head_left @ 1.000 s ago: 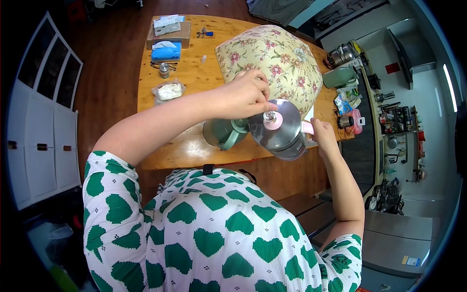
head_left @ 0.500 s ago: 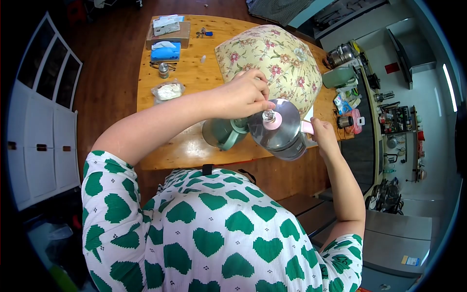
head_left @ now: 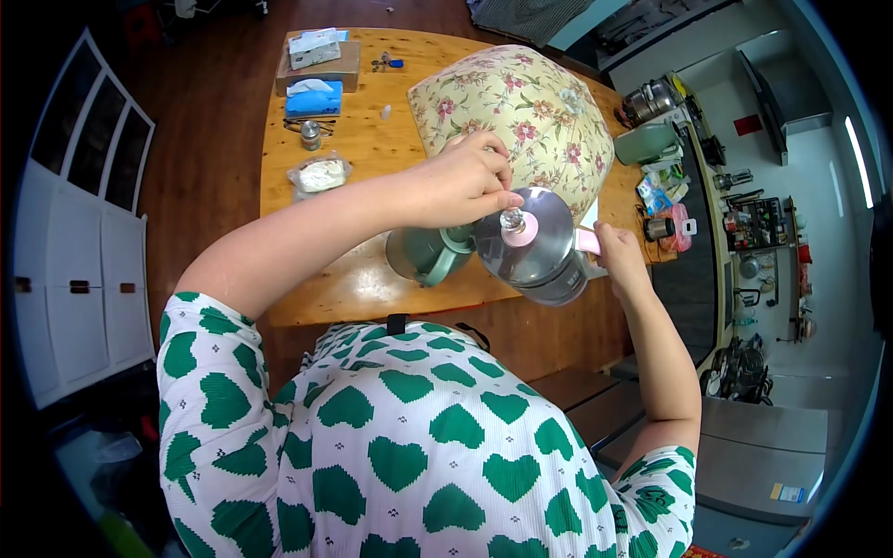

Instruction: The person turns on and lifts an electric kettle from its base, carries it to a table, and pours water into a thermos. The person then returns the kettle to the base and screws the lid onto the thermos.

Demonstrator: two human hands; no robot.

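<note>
A clear kettle (head_left: 558, 287) with a metal lid (head_left: 540, 236), a pink ring and a glass knob leans to the left over the table's near edge. My right hand (head_left: 618, 251) is closed around its pink handle (head_left: 588, 242). My left hand (head_left: 473, 175) reaches across from the left, fingers bent and thumb at the lid's rim beside the knob. Under that hand stands a green jug (head_left: 415, 256) with a pale green handle (head_left: 440, 269). The kettle's left side overlaps the jug, and their meeting point is partly hidden.
A flowered food cover (head_left: 521, 107) spreads over the table (head_left: 344, 296) behind my hands. To the left are a white-filled plastic bag (head_left: 321, 174), a small jar (head_left: 310, 136) and a blue tissue pack (head_left: 314, 99). A green container (head_left: 648, 143) stands at the right.
Both hands, the kettle and the jug hold nearly the same positions. The view has shifted very slightly.
</note>
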